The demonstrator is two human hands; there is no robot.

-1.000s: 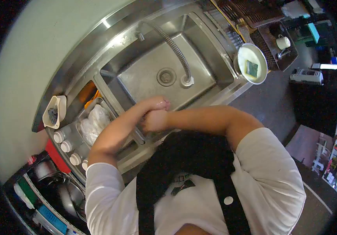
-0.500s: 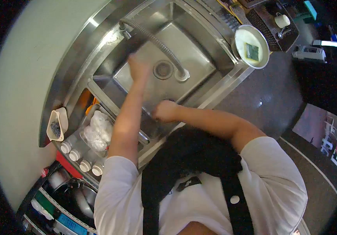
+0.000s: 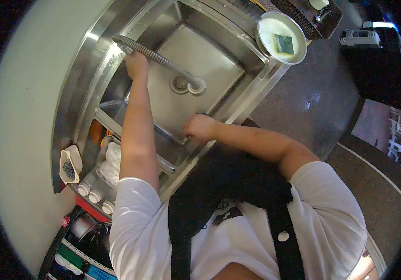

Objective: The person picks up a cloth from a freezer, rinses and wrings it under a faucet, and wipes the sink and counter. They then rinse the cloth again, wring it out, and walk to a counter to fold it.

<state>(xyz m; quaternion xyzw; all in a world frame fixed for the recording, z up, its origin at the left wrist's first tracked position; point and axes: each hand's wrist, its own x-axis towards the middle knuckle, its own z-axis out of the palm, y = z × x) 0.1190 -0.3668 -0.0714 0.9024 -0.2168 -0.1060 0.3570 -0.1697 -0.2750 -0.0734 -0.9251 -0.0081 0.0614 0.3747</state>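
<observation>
Left hand (image 3: pixel 137 66): at faucet (image 3: pixel 124 47); grip hidden from me. Right hand (image 3: pixel 199 127): fingers curled closed, contents unseen. Between: drain (image 3: pixel 179 84). Farther from the fingers: sponge (image 3: pixel 283 44), soapy bowl (image 3: pixel 268 31). Shirt lettering (image 3: pixel 225 204): illegible to me.

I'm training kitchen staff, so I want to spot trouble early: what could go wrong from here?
The bowl with the sponge sits at the sink's outer corner; a knock might tip it. The left hand is by the base of the tap; water turned on hard could splash.
</observation>
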